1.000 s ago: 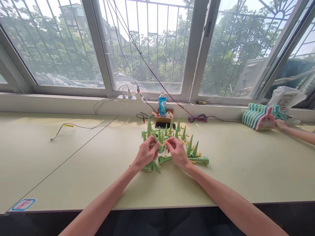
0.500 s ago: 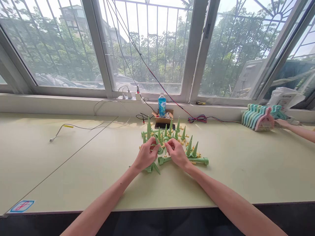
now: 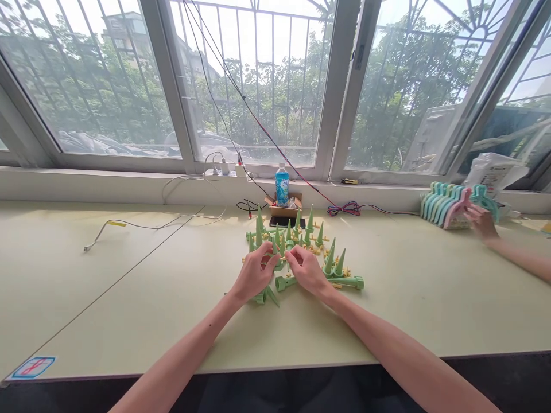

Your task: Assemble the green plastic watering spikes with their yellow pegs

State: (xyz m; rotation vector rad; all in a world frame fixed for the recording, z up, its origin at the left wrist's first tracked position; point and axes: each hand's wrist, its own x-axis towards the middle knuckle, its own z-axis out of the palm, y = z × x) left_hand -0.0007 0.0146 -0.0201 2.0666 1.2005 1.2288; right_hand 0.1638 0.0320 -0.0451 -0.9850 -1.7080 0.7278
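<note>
My left hand is closed around a green plant watering spike, tilted with its point upward. My right hand meets it from the other side, thumb and fingertips pinched on a small yellow valve piece at the spike's side. The fingers partly cover both parts. Around my hands are several more green spikes, many standing upright with yellow valves fitted. A long green spike lies flat by my right wrist, and another green spike lies below my left hand.
Behind the spikes are a dark phone and a small cardboard box by a blue bottle. A white cable crosses the left table. At right, another person's hand touches a row of pastel hangers.
The other person's hand has moved left onto the pink hanger at the row's front. My hands keep nearly the same position and grip; the view has shifted slightly.
</note>
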